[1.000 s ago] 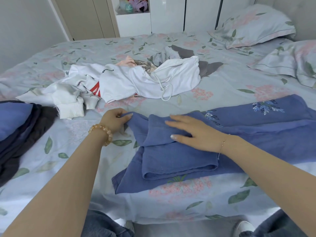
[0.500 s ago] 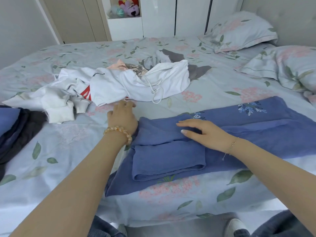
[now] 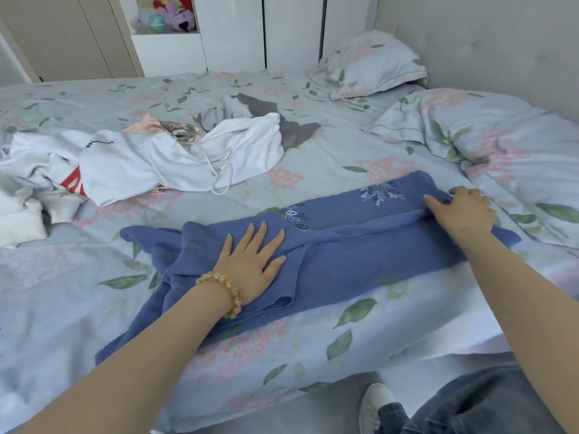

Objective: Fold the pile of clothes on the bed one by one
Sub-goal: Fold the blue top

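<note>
Our left hand (image 3: 250,264) lies flat, fingers spread, palm pressing down on the folded-over left part of the blue garment (image 3: 329,245). We read this as an anchor: it keeps the layers from sliding while the other end is worked. Our right hand (image 3: 463,211) is at the far right end of the same garment, fingers curled over the cloth's edge there; it seems to pinch a fold, though how much cloth it holds we cannot tell.

The garment is stretched lengthwise across the near part of the bed (image 3: 94,308), narrowed into a long strip, embroidered leaf motifs facing up along its far edge. Laid out so, the right end can probably be brought over toward the left in one fold.

Beyond it, well apart, lies the unfolded heap: a white hoodie (image 3: 194,158) with its drawstring trailing, other white pieces to the left, grey and pink cloth behind. Those wait their turn, we judge.

Two pillows (image 3: 369,67) sit at the head end, clear of the working area.
</note>
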Action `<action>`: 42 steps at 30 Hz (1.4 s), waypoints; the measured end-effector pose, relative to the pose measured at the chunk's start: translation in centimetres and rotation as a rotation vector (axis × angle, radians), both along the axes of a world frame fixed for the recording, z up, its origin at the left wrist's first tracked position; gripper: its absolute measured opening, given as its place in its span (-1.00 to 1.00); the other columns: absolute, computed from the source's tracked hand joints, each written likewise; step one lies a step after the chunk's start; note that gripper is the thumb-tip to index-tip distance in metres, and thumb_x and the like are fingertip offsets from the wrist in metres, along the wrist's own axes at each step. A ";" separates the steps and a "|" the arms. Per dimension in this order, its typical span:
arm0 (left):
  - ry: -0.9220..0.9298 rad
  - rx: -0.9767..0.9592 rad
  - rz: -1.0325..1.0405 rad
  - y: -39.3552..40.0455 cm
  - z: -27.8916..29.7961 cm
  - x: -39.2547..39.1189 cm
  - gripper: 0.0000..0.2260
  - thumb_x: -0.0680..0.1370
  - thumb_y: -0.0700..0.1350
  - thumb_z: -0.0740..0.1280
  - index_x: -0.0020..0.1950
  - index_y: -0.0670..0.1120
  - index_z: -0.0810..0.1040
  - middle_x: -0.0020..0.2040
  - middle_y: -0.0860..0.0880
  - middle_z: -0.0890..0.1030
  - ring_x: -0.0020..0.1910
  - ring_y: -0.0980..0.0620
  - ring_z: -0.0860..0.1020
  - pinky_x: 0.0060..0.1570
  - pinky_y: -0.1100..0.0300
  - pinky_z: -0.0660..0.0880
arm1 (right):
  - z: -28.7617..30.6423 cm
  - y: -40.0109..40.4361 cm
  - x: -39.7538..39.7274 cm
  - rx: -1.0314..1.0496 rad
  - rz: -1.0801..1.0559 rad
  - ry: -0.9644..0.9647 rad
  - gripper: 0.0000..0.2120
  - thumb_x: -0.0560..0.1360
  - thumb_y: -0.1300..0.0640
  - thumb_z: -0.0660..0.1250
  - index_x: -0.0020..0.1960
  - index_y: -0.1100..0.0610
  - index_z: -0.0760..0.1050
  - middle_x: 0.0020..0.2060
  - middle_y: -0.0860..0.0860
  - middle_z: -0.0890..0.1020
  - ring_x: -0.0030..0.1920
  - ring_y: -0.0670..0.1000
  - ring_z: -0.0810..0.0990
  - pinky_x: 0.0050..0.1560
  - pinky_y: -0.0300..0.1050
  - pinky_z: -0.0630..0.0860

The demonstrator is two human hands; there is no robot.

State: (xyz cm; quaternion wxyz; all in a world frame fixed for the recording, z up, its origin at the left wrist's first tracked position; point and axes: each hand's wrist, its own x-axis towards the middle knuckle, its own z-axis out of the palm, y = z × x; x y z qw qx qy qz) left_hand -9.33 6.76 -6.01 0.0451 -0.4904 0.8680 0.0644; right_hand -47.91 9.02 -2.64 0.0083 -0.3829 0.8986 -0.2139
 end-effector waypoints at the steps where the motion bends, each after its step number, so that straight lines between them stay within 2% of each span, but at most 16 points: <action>1: 0.015 -0.018 -0.002 0.1 0.0 0.1 -0.46 0.48 0.33 -0.35 0.44 0.27 -0.35 0.57 0.05 -0.26 0.55 0.01 -0.24 0.49 -0.15 -0.21 | 0.0 0.0 -1.1 0.020 -0.043 -0.053 -0.27 0.46 -0.35 0.23 0.34 0.23 0.41 0.30 0.26 0.42 0.34 0.28 0.32 0.33 0.18 0.27; 4: 0.037 -0.055 -0.003 0.2 -0.4 0.2 -0.39 0.31 0.37 -0.49 0.36 0.31 -0.41 0.56 0.08 -0.26 0.55 0.03 -0.24 0.49 -0.12 -0.22 | 0.1 -0.4 -3.1 0.131 -0.067 -0.228 -0.06 0.20 -0.62 0.13 0.06 0.21 0.53 0.01 0.24 0.60 0.14 0.27 0.51 0.24 0.16 0.41; 7: 0.050 -0.073 -0.002 0.2 -0.7 0.2 -0.27 0.17 0.43 -0.67 0.34 0.32 -0.45 0.56 0.10 -0.26 0.55 0.05 -0.23 0.50 -0.11 -0.22 | 0.3 -1.0 -3.6 0.173 -0.019 -0.326 -0.27 0.26 -0.46 0.35 -0.06 0.22 0.49 -0.24 0.15 0.60 -0.07 0.21 0.56 0.11 0.12 0.49; 11: 0.062 -0.077 -0.004 0.1 -0.7 0.2 -0.31 0.24 0.43 -0.60 0.36 0.32 -0.42 0.56 0.10 -0.24 0.55 0.04 -0.22 0.50 -0.11 -0.21 | 1.4 -1.8 -3.5 0.126 0.094 -0.484 -0.57 0.42 -0.09 0.47 0.01 0.25 0.49 -0.09 0.18 0.56 -0.20 0.15 0.52 -0.23 -0.05 0.41; 15: 0.055 -0.073 0.002 0.2 -0.5 0.2 -0.40 0.33 0.32 -0.47 0.38 0.30 -0.38 0.57 0.09 -0.23 0.55 0.04 -0.21 0.50 -0.11 -0.22 | 2.9 -1.5 -2.8 0.040 0.118 -0.829 -0.65 0.42 0.07 0.48 0.11 0.25 0.57 0.04 0.21 0.65 0.02 0.21 0.63 0.13 0.10 0.55; 17: 0.038 -0.050 0.000 0.1 -0.4 0.2 -0.39 0.34 0.33 -0.45 0.40 0.29 -0.37 0.57 0.10 -0.23 0.55 0.04 -0.21 0.50 -0.10 -0.22 | 4.8 -1.1 -1.4 0.001 0.199 -0.958 -0.72 0.49 0.09 0.40 0.10 0.26 0.57 0.07 0.20 0.64 0.00 0.18 0.62 0.08 0.07 0.56; 20: 0.114 0.016 -0.005 0.2 0.8 0.7 -0.45 0.56 0.31 -0.25 0.54 0.21 -0.12 0.58 0.11 -0.09 0.56 0.08 -0.11 0.51 -0.07 -0.16 | 8.4 -0.9 2.1 -0.080 0.338 -1.078 -0.79 0.56 0.12 0.30 0.09 0.25 0.52 -0.05 0.17 0.62 -0.01 0.18 0.57 -0.02 0.01 0.55; 22: 0.313 -0.019 0.022 0.5 2.6 1.6 -0.44 0.57 0.28 -0.18 0.53 0.16 0.15 0.55 0.11 0.16 0.52 0.11 0.12 0.50 -0.06 0.02 | 10.5 -0.8 5.4 -0.095 0.419 -1.131 -0.83 0.55 0.12 0.30 0.04 0.21 0.54 -0.16 0.12 0.64 -0.06 0.14 0.59 -0.06 -0.03 0.56; 25: 0.554 -0.144 0.129 0.9 5.6 4.2 -0.44 0.55 0.25 -0.10 0.40 0.05 0.40 0.34 0.02 0.49 0.32 -0.01 0.44 0.32 -0.05 0.33 | 12.6 -0.7 11.6 -0.091 0.554 -1.158 -0.86 0.55 0.14 0.31 0.05 0.20 0.51 -0.19 0.10 0.62 -0.20 0.06 0.61 -0.22 -0.14 0.60; 28: 0.722 -0.134 0.337 0.8 7.2 8.1 -0.64 0.65 0.09 0.07 0.22 -0.08 0.52 0.15 -0.08 0.58 0.16 -0.06 0.50 0.12 0.14 0.34 | 13.2 -0.7 18.7 -0.068 0.717 -1.166 -0.96 0.55 0.24 0.28 -0.03 0.20 0.49 -0.26 0.08 0.59 -0.31 0.01 0.59 -0.31 -0.22 0.57; 30: 0.721 -0.093 0.474 0.9 7.4 11.4 -0.71 0.65 -0.01 0.12 0.23 -0.10 0.51 0.14 -0.08 0.58 0.11 -0.08 0.50 0.04 0.17 0.33 | 12.1 -0.8 23.7 0.036 0.801 -1.084 -0.98 0.53 0.26 0.29 -0.06 0.18 0.46 -0.28 0.07 0.56 -0.32 0.00 0.55 -0.33 -0.22 0.53; 32: 0.617 -0.044 0.563 1.2 7.0 14.3 -0.73 0.64 -0.04 0.15 0.26 -0.10 0.49 0.14 -0.11 0.57 0.04 -0.09 0.51 -0.01 0.16 0.35 | 10.2 -0.7 28.3 0.155 0.841 -1.007 -0.90 0.52 0.26 0.30 0.02 0.17 0.42 -0.21 0.08 0.55 -0.28 -0.01 0.56 -0.37 -0.21 0.52; 35: 0.512 0.050 0.675 1.3 6.0 17.6 -0.77 0.62 -0.01 0.16 0.11 -0.10 0.53 0.07 -0.15 0.61 -0.01 -0.14 0.53 -0.01 0.09 0.43 | 7.2 -0.3 33.6 0.308 0.932 -0.961 -0.60 0.55 0.19 0.30 0.34 0.22 0.30 -0.03 0.17 0.59 -0.17 0.08 0.62 -0.33 -0.07 0.62; 38: 0.577 0.212 0.748 1.5 4.7 19.6 -0.74 0.62 0.02 0.16 -0.07 -0.10 0.54 -0.08 -0.13 0.64 -0.15 -0.12 0.59 -0.05 -0.01 0.55 | 5.6 0.0 36.0 0.427 1.010 -0.959 -0.43 0.57 0.11 0.29 0.51 0.09 0.13 0.03 0.15 0.64 -0.07 0.11 0.67 -0.18 -0.03 0.65; 40: 0.708 0.349 0.809 2.0 4.3 19.9 -0.70 0.63 0.02 0.17 -0.12 -0.14 0.53 -0.20 -0.11 0.60 -0.31 -0.06 0.52 -0.26 0.10 0.53 | 5.4 0.0 36.1 0.458 1.102 -0.860 -0.55 0.58 0.07 0.29 0.43 0.14 0.32 0.04 0.11 0.67 -0.01 0.06 0.67 -0.05 -0.03 0.64; 42: 0.795 0.464 0.851 2.9 4.6 19.6 -0.70 0.63 0.05 0.18 -0.10 -0.15 0.51 -0.26 -0.10 0.57 -0.37 -0.02 0.48 -0.35 0.19 0.46 | 5.2 -0.3 35.5 0.352 1.131 -0.791 -0.71 0.58 0.10 0.28 0.28 0.12 0.49 0.00 0.05 0.69 -0.03 -0.01 0.67 -0.03 -0.10 0.61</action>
